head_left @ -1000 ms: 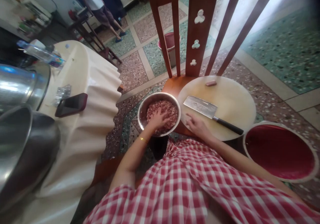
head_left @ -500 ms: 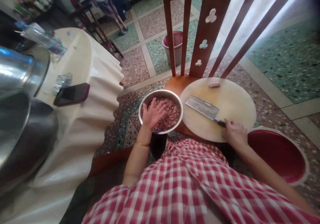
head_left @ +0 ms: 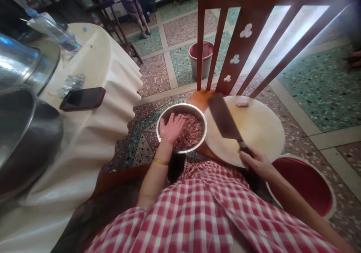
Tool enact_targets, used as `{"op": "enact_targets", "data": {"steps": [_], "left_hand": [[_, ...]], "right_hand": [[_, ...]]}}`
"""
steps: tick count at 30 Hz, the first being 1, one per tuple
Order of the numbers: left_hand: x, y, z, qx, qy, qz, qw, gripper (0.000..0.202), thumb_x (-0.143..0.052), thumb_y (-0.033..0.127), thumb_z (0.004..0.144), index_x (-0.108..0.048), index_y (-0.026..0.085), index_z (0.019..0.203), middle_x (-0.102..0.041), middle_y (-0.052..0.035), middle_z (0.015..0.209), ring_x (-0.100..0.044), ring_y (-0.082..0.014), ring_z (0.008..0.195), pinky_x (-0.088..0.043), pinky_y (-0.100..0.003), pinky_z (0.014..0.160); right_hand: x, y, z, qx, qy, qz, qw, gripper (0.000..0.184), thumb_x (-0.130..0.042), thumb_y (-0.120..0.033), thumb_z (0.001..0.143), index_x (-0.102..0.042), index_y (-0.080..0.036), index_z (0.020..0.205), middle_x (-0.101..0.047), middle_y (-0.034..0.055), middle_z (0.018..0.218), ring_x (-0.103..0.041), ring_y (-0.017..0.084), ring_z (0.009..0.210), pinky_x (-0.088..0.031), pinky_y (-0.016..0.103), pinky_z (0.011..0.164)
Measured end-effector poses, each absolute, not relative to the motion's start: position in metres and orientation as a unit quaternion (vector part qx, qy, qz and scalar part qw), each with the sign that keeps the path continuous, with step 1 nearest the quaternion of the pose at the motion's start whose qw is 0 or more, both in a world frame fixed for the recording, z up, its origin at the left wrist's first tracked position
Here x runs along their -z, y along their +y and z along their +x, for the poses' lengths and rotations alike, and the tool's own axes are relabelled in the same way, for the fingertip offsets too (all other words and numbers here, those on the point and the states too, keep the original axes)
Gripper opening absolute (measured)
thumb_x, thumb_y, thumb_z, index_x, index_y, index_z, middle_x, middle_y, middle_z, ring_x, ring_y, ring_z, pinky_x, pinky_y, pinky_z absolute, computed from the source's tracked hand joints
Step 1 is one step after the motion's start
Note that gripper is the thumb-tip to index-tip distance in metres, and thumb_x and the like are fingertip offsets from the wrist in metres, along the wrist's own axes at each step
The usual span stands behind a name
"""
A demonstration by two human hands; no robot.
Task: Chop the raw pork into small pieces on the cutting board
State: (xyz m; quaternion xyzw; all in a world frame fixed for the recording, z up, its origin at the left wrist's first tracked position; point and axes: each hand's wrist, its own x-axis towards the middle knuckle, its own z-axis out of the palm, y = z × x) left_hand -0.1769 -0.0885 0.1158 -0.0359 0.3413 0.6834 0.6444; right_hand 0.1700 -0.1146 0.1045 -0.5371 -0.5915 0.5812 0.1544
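Note:
My right hand [head_left: 256,162] grips a cleaver [head_left: 224,117] by its dark handle, the broad blade raised over the left part of a round white cutting board [head_left: 262,132]. A small pinkish piece of meat [head_left: 242,104] lies near the board's far edge. To the left, a metal bowl [head_left: 205,132] holds reddish minced meat [head_left: 190,131]. My left hand [head_left: 172,129] is over the left side of that bowl, palm up with fingers spread, holding nothing. Whether its back touches the mince I cannot tell.
The board and bowl rest on a wooden chair [head_left: 207,5]. A red-lined bin [head_left: 303,185] stands at right, another bin [head_left: 201,59] behind the chair. The cloth-covered table [head_left: 113,95] at left carries a phone [head_left: 82,98], a plastic bottle [head_left: 53,29] and metal pots. A person [head_left: 132,5] stands far back.
The cleaver lay flat on the board with my right hand at its handle; now it is lifted and turned in my grip. My left hand stays open at the bowl.

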Motion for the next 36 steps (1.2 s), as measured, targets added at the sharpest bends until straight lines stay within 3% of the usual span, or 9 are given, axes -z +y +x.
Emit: {"op": "enact_targets", "data": {"steps": [3,8,13,18,23,28,36], "left_hand": [[-0.120,-0.081,-0.174,-0.697,0.331,-0.041,0.635,0.064,-0.019,0.060,0.088,-0.034,0.020,0.135,-0.047,-0.0150,0.133,-0.049,-0.0245,0.120,-0.044,-0.043,0.094],[-0.125,-0.078,-0.170,-0.694,0.354,-0.023,0.627,0.061,-0.018,0.057,0.089,-0.047,0.019,0.127,-0.053,-0.0120,0.128,-0.051,-0.0242,0.117,-0.042,-0.044,0.096],[-0.130,-0.087,-0.165,-0.672,0.358,-0.007,0.649,0.060,-0.021,0.058,0.088,-0.047,0.020,0.127,-0.052,-0.0122,0.128,-0.049,-0.0252,0.120,-0.039,-0.044,0.099],[-0.131,-0.103,-0.165,-0.653,0.320,0.021,0.686,0.064,-0.020,0.060,0.087,-0.047,0.018,0.127,-0.050,-0.0143,0.130,-0.046,-0.0268,0.123,-0.035,-0.047,0.102],[-0.126,-0.114,-0.170,-0.669,0.305,-0.007,0.678,0.069,-0.027,0.064,0.085,-0.047,0.013,0.127,-0.050,-0.0162,0.131,-0.044,-0.0296,0.124,-0.033,-0.049,0.103],[-0.125,-0.121,-0.173,-0.656,0.324,-0.010,0.682,0.070,-0.023,0.069,0.083,-0.047,0.021,0.128,-0.049,-0.0118,0.133,-0.044,-0.0269,0.124,-0.036,-0.047,0.101],[-0.149,-0.127,-0.175,-0.635,0.393,0.064,0.662,0.075,-0.014,0.075,0.079,-0.041,0.030,0.133,-0.049,-0.0086,0.132,-0.047,-0.0242,0.122,-0.034,-0.046,0.102]], "right_hand": [[-0.112,-0.115,0.135,-0.682,-0.554,-0.460,0.126,0.033,-0.050,-0.053,0.081,-0.050,-0.020,0.085,-0.043,-0.0070,0.049,-0.038,0.008,0.040,-0.029,0.021,0.040],[-0.109,-0.109,0.106,-0.723,-0.574,-0.378,0.064,0.033,-0.053,-0.052,0.079,-0.056,-0.019,0.085,-0.047,-0.0050,0.054,-0.042,0.009,0.045,-0.033,0.021,0.042],[-0.105,-0.103,0.101,-0.702,-0.629,-0.329,0.045,0.036,-0.053,-0.051,0.079,-0.061,-0.018,0.090,-0.061,0.0005,0.074,-0.053,0.015,0.068,-0.044,0.026,0.061],[-0.103,-0.097,0.097,-0.686,-0.662,-0.299,0.045,0.034,-0.050,-0.049,0.082,-0.062,-0.018,0.092,-0.063,0.0016,0.088,-0.054,0.019,0.083,-0.043,0.031,0.076],[-0.103,-0.092,0.094,-0.649,-0.659,-0.377,0.047,0.033,-0.051,-0.049,0.078,-0.059,-0.018,0.084,-0.060,-0.0006,0.072,-0.054,0.015,0.069,-0.044,0.026,0.062],[-0.109,-0.084,0.092,-0.620,-0.632,-0.465,-0.002,0.029,-0.049,-0.048,0.078,-0.053,-0.020,0.087,-0.043,-0.0077,0.047,-0.039,0.008,0.038,-0.029,0.019,0.035],[-0.114,-0.083,0.099,-0.633,-0.602,-0.483,0.053,0.032,-0.048,-0.054,0.080,-0.046,-0.022,0.082,-0.037,-0.0099,0.042,-0.034,0.007,0.031,-0.023,0.018,0.029]]}}
